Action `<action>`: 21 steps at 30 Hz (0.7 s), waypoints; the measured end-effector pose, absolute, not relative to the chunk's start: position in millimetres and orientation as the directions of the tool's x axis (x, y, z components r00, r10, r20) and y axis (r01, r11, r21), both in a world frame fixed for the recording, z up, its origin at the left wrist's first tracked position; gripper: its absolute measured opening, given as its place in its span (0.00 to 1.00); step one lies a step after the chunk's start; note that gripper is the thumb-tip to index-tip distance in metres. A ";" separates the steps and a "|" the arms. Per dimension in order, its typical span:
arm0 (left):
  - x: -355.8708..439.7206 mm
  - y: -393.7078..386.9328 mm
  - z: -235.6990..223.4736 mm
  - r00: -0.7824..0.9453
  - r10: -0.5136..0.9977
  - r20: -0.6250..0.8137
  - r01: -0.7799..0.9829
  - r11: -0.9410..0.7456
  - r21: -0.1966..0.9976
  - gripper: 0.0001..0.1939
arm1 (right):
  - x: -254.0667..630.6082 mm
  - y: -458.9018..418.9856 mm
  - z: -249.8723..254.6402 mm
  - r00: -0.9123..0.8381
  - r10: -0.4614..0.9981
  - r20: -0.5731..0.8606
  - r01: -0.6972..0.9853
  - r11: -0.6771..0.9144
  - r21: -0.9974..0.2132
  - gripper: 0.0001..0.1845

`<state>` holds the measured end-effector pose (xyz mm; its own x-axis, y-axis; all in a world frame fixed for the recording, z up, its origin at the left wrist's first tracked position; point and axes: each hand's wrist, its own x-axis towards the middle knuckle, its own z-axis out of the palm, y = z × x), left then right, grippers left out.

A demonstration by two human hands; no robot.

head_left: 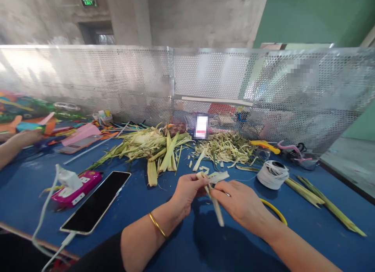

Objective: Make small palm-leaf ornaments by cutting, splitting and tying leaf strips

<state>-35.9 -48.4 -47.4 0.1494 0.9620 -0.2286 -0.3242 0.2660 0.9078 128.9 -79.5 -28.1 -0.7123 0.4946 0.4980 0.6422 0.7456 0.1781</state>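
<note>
Black sleeve (99, 254) and bare forearms, nearest the viewer, lead to two hands working above a blue tabletop (172, 246). Between them, at the centre and raised off the surface, is a pale strip (217, 211) of dry, husk-like leaf, its lower end hanging free; a flatter pale piece (219, 176) projects above. Such material is probably very light, flexible along its length and apt to split along the grain; a flat pinch near the fold, rather than at the loose end, would suit it best. Left hand (186, 192): thumb and fingers pinched together on the strip's upper part. Right hand (243, 203): fingers curled, tips closed against the strip just below; a glint at the curl cannot be identified.
</note>
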 end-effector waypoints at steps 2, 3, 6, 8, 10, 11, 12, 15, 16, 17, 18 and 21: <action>-34.8 -49.5 -47.7 0.164 0.973 -0.160 -0.271 0.200 0.942 0.16 | 128.1 -78.1 -28.1 -0.713 0.444 0.543 0.611 0.773 0.169 0.13; -34.3 -50.2 -47.3 0.168 0.978 -0.124 -0.243 0.163 0.956 0.16 | 128.0 -77.4 -28.0 -0.679 0.454 0.577 0.615 0.781 0.109 0.13; -33.1 -52.8 -44.9 0.194 0.980 -0.037 -0.178 0.072 0.981 0.14 | 128.5 -75.5 -28.1 -0.503 0.565 0.654 0.641 0.751 -0.157 0.10; -32.1 -54.8 -43.5 0.245 0.969 -0.019 -0.134 0.054 0.989 0.12 | 128.6 -74.3 -29.5 -0.386 0.654 0.650 0.648 0.694 -0.314 0.09; -31.3 -56.9 -42.2 0.320 0.947 -0.039 -0.081 0.068 0.994 0.09 | 128.4 -72.7 -32.0 -0.292 0.748 0.596 0.682 0.599 -0.419 0.11; -31.2 -57.9 -41.4 0.354 0.933 -0.056 -0.057 0.082 0.995 0.07 | 128.3 -71.9 -33.5 -0.253 0.794 0.552 0.710 0.540 -0.451 0.12; -31.2 -58.9 -40.5 0.382 0.921 -0.075 -0.040 0.097 0.994 0.07 | 128.2 -71.2 -34.9 -0.221 0.833 0.507 0.740 0.482 -0.468 0.13; -32.7 -61.0 -37.0 0.435 0.893 -0.118 -0.036 0.148 0.988 0.07 | 127.8 -70.2 -38.3 -0.182 0.894 0.410 0.808 0.373 -0.456 0.14; -33.2 -61.5 -36.0 0.454 0.881 -0.133 -0.045 0.171 0.984 0.09 | 127.5 -70.2 -39.1 -0.180 0.901 0.396 0.817 0.361 -0.450 0.13; -33.7 -61.9 -35.3 0.473 0.868 -0.148 -0.053 0.196 0.979 0.10 | 126.9 -70.2 -40.0 -0.176 0.905 0.387 0.822 0.351 -0.448 0.13; -33.8 -62.2 -35.0 0.490 0.857 -0.159 -0.057 0.214 0.975 0.12 | 126.2 -70.2 -40.9 -0.171 0.909 0.379 0.825 0.343 -0.450 0.12; -32.7 -62.8 -36.7 0.492 0.855 -0.164 -0.047 0.214 0.976 0.13 | 124.2 -69.7 -43.1 -0.156 0.918 0.366 0.808 0.331 -0.487 0.12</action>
